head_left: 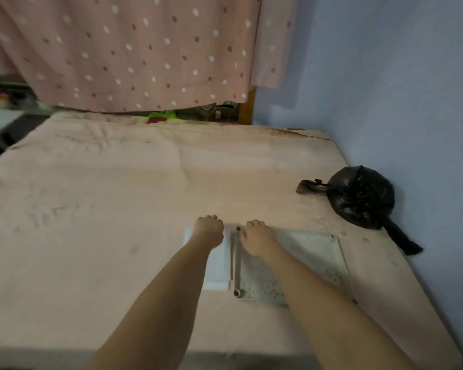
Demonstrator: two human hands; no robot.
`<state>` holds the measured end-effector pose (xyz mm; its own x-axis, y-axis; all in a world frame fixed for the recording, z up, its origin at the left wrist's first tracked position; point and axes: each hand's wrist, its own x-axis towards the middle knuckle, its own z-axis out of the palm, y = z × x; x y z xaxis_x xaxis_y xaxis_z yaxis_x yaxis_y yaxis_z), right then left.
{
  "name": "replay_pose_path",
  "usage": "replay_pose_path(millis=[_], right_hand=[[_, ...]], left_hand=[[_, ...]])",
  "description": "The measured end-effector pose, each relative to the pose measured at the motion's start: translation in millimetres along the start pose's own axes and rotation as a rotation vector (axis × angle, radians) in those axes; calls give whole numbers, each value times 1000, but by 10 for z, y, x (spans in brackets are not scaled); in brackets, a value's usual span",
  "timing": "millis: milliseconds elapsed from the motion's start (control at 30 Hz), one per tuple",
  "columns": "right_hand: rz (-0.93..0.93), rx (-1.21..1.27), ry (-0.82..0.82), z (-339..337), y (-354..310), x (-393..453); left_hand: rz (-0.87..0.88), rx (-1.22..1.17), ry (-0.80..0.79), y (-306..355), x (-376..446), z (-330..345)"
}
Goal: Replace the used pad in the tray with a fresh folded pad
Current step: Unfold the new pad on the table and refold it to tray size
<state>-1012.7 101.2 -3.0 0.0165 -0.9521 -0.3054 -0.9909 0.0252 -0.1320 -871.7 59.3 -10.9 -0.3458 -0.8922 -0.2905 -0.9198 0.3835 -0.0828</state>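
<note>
A white folded pad [217, 273] lies flat on the pink bed sheet, just left of a shallow white tray [320, 253] with a perforated floor. The tray's left rim, a pale tube [234, 265], runs along the pad's right edge. My left hand [208, 231] rests on the pad's far end, its fingers curled down over the far edge. At the tray's far left corner my right hand [255, 237] sits, fingers curled over the far rim. My forearms hide the near part of the pad and much of the tray's floor.
A tied black plastic bag [361, 196] lies on the bed to the right, against the blue wall [390, 81]. A pink dotted curtain [134, 49] hangs beyond the bed's far edge. The pink sheet [91, 209] stretches wide to the left.
</note>
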Motion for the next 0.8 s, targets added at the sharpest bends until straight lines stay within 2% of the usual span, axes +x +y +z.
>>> replay_pose_path(millis=[167,367,533,633,800], right_hand=[[-91,18,-91,153,-403,117],[-63,108,-194,359,-621,186],[-3,159,-203,522,-659,181],[-48,115,-196,552,-642,176],[-85,68,-188,584,-594,214]], left_hand=[[-176,-109,-74,-413,-242,199],[-358,-319,-168,-559,-485,455],[-481,-522,-163,-527,-553,664],[-584,-648,-135,-468,-553,724],[-739,-1044,-96,-446,-492,810]])
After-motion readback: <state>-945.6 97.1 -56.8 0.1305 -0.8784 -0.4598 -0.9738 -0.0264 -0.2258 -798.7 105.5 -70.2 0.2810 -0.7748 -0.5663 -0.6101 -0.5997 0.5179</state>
